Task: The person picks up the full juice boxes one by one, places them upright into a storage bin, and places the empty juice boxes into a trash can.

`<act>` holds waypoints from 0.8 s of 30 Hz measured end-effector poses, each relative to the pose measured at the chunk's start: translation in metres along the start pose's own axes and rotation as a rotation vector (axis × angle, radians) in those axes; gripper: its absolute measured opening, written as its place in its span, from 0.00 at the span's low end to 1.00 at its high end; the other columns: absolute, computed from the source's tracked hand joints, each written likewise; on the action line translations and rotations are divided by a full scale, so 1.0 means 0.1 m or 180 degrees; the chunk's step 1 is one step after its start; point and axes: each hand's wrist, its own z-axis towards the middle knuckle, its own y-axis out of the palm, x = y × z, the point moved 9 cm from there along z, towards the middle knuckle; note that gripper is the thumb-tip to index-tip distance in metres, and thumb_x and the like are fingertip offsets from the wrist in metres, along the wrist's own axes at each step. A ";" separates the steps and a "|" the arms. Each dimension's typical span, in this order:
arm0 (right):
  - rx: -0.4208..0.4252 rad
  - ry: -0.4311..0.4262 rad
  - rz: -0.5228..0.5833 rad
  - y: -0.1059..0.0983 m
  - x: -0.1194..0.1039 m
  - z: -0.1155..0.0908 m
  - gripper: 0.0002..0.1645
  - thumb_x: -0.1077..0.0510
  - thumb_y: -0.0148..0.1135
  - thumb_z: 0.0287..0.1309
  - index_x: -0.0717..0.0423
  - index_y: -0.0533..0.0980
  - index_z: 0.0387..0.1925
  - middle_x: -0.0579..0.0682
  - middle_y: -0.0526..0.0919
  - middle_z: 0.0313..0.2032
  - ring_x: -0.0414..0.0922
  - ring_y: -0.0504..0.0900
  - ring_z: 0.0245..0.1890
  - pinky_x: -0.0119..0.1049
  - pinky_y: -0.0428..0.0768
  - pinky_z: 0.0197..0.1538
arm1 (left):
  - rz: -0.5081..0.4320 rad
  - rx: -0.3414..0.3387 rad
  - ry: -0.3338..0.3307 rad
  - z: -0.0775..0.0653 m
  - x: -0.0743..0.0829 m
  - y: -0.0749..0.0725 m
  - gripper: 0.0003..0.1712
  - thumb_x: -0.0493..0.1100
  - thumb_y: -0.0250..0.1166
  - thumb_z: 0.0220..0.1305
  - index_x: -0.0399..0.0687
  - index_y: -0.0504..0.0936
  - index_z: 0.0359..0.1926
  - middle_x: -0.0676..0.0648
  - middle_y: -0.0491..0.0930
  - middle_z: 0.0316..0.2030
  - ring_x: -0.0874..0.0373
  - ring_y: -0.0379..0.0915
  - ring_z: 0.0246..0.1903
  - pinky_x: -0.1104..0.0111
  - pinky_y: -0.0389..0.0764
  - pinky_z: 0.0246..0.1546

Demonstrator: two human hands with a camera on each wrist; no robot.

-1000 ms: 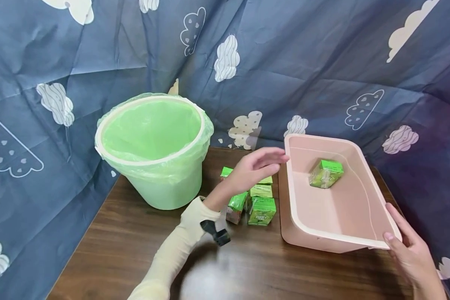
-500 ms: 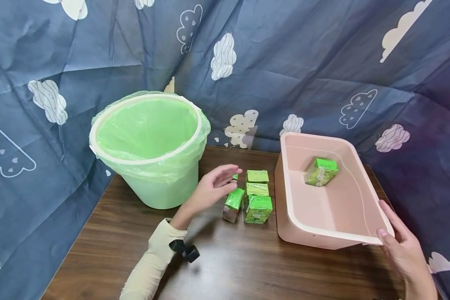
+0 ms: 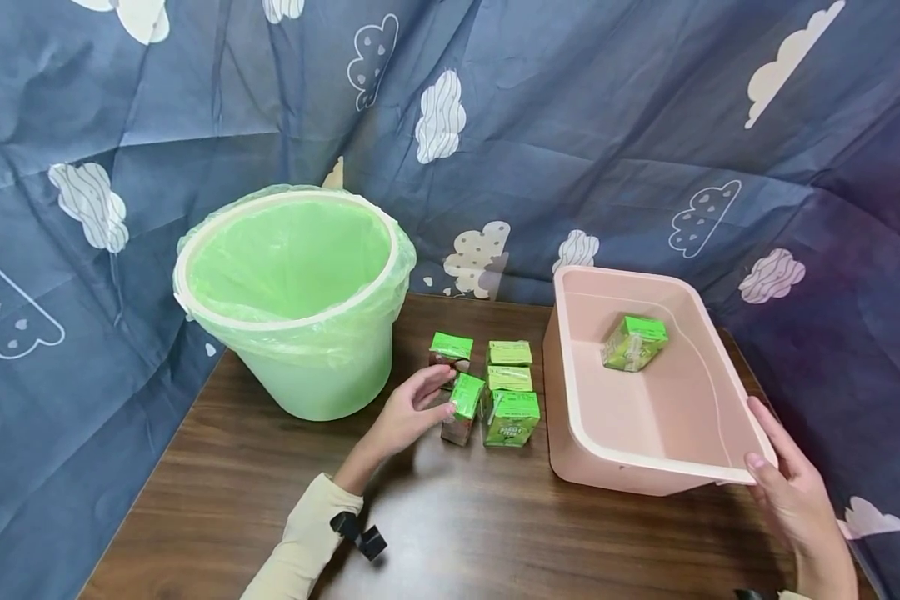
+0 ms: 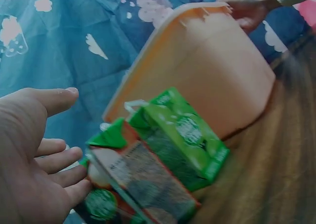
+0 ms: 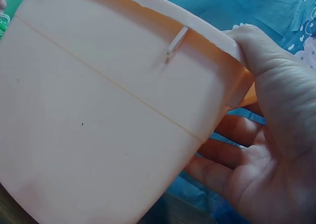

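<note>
My left hand is at a small green-topped juice box, thumb and fingers spread about its near left side. In the left wrist view the fingers are loosely bent and the fingertips lie right by the orange-and-green juice box. Another green-topped juice box stands just behind. To the right are a green juice box and two paler ones in a row. My right hand grips the near right corner of a pink plastic tub, thumb over its rim. One green juice box lies inside the tub.
A light green bin with a clear bag folded over its white rim stands at the left on the brown wooden table. A dark blue cloth with cloud prints hangs behind and on both sides.
My left hand has moved left from the tub's left rim, then down to the near brown-sided juice box. My right hand keeps its hold on the tub.
</note>
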 end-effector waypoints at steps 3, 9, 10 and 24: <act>0.0097 0.0060 -0.0091 -0.03 0.01 0.00 0.38 0.76 0.41 0.70 0.62 0.50 0.78 0.47 0.63 0.72 0.37 0.77 0.58 0.27 0.82 0.46 | 0.0062 0.0033 -0.0045 0.01 -0.11 0.08 0.38 0.30 0.68 0.64 0.28 0.63 0.71 0.31 0.66 0.69 0.39 0.61 0.71 0.50 0.62 0.70; 0.0147 0.0095 -0.0324 -0.04 0.01 0.00 0.38 0.75 0.43 0.70 0.59 0.52 0.79 0.46 0.70 0.65 0.35 0.81 0.43 0.23 0.78 0.32 | 0.0251 0.0183 -0.0255 0.04 -0.30 0.18 0.43 0.39 0.73 0.62 0.44 0.64 0.75 0.40 0.63 0.73 0.47 0.56 0.73 0.52 0.60 0.71; 0.0173 0.0104 -0.0319 -0.04 0.02 0.00 0.38 0.75 0.43 0.70 0.59 0.53 0.79 0.46 0.70 0.65 0.35 0.81 0.42 0.23 0.78 0.31 | 0.0268 0.0202 -0.0290 0.04 -0.33 0.19 0.44 0.40 0.74 0.61 0.47 0.64 0.76 0.42 0.62 0.74 0.49 0.56 0.73 0.53 0.60 0.71; 0.0293 0.0140 -0.0132 -0.02 0.03 -0.05 0.37 0.74 0.42 0.71 0.60 0.52 0.79 0.47 0.65 0.69 0.37 0.79 0.54 0.27 0.82 0.45 | 0.0328 0.0237 -0.0277 0.04 -0.37 0.19 0.47 0.39 0.78 0.56 0.44 0.65 0.74 0.40 0.72 0.66 0.48 0.71 0.61 0.60 0.75 0.57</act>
